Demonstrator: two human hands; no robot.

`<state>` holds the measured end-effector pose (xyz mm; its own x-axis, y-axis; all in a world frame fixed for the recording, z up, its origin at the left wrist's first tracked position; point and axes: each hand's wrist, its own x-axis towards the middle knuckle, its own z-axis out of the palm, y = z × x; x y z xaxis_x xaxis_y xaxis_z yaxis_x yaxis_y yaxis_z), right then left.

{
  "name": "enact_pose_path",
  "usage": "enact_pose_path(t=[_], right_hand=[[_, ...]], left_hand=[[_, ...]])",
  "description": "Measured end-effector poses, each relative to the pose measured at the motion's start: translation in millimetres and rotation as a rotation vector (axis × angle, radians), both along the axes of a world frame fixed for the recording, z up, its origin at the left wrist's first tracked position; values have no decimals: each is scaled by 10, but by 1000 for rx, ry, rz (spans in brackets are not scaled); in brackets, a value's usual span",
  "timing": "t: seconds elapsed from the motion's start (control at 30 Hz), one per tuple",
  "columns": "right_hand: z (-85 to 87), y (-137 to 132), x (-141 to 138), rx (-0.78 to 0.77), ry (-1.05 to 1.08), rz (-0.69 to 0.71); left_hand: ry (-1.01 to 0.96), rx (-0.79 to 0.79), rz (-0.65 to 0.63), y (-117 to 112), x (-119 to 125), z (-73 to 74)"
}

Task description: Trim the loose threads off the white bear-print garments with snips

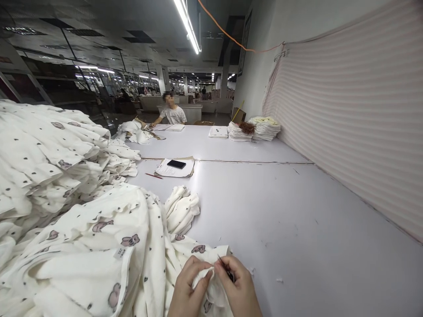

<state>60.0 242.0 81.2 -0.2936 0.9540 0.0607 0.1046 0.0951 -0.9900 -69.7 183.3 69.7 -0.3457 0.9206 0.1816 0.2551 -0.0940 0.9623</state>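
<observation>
One piece of white printed cloth (216, 288) is pinched between thumb and fingers of your left hand (191, 284), low in the head view, at the table's (284, 220) near side. Your right hand (238, 281), touching it, grips a small dark pointed tool (228, 272). Left of you rises a heap of similar cloth (49, 154); beyond, a black phone (176, 164) lies on papers (185, 169).

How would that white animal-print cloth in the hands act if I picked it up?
The white cloth would probably droop, because it bunches softly between the left hand and right hand. It likely won't roll or tip, since it lies in loose folds. It probably won't snap either, as it looks soft enough to crumple.
</observation>
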Motion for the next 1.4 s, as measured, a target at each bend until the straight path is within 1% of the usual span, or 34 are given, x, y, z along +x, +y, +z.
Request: enact_pose_path(t=[0.07, 0.13, 0.23, 0.33, 0.5, 0.6, 0.7, 0.8, 0.87, 1.03, 1.1, 1.2, 1.4], right_hand=[[68, 10, 41, -80, 35, -34], [77, 6, 111, -136, 47, -32], [-1, -14, 208, -98, -22, 37], [-82, -21, 242, -62, -80, 105], [-69, 35, 215, -46, -214, 219], [-89, 74, 228, -26, -242, 233], [-173, 94, 259, -39, -264, 239], [-224, 91, 271, -63, -246, 278], [-204, 80, 269, -67, -241, 296], [-64, 57, 280, -51, -288, 281], [-29, 52, 287, -51, -296, 296], [-22, 42, 290, -45, -326, 309], [-38, -6, 332, -30, -291, 237]], left_hand=[[34, -1, 11, -5, -19, -23], [43, 12, 13, -5, -38, -43], [17, 28, 11, 1, -48, -50], [10, 32, -4, 5, -47, -33], [55, -36, -118, 7, -88, 13], [67, -46, -145, 12, -118, 34], [91, -13, -144, 7, -125, 42], [150, 22, -154, -8, -112, 35], [177, 52, -157, -19, -105, 26], [270, 143, -195, -43, -139, 17], [341, 126, -239, -56, -173, 29], [409, 84, -273, -76, -209, 56], [440, 53, -253, -101, -185, 85]])
